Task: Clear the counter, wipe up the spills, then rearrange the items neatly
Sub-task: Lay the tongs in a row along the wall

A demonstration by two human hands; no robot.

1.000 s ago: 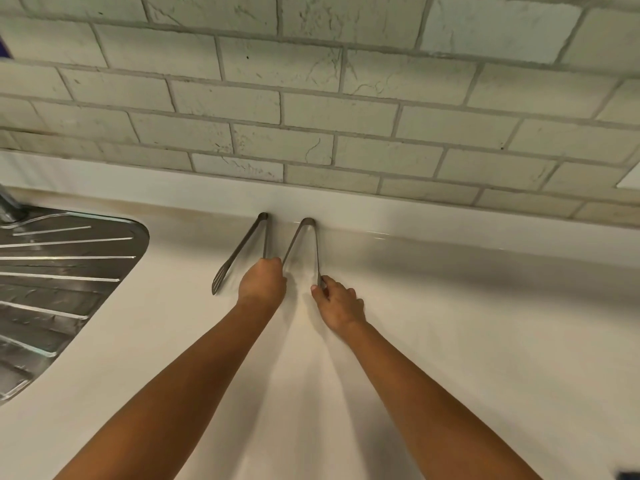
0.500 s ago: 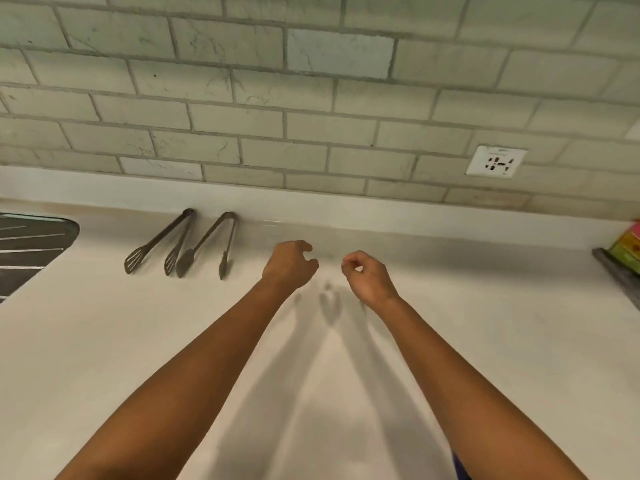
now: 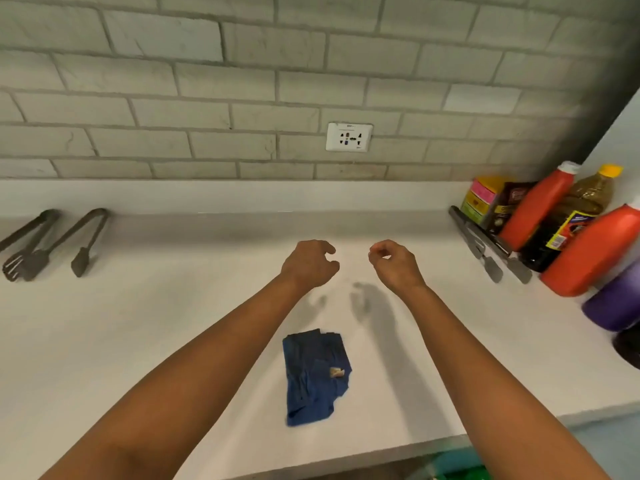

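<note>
Two pairs of metal tongs (image 3: pixel 81 242) lie side by side at the far left of the white counter (image 3: pixel 180 320), against the backsplash. My left hand (image 3: pixel 310 263) and my right hand (image 3: pixel 393 263) hover above the counter's middle, fingers loosely curled, holding nothing. A crumpled blue cloth (image 3: pixel 315 377) lies on the counter between my forearms, nearer the front edge. Another pair of tongs (image 3: pixel 485 244) lies at the right beside the bottles.
At the right stand two red sauce bottles (image 3: pixel 533 211), an oil bottle (image 3: pixel 575 216), a purple container (image 3: pixel 614 299), a dark packet and a colourful box (image 3: pixel 481 197). A wall socket (image 3: pixel 349 137) sits on the tiled backsplash. The counter's front edge runs lower right.
Both hands let go of the two tongs on the left and lifted away. The view swung right, bringing the blue cloth, the bottles and the socket into sight.
</note>
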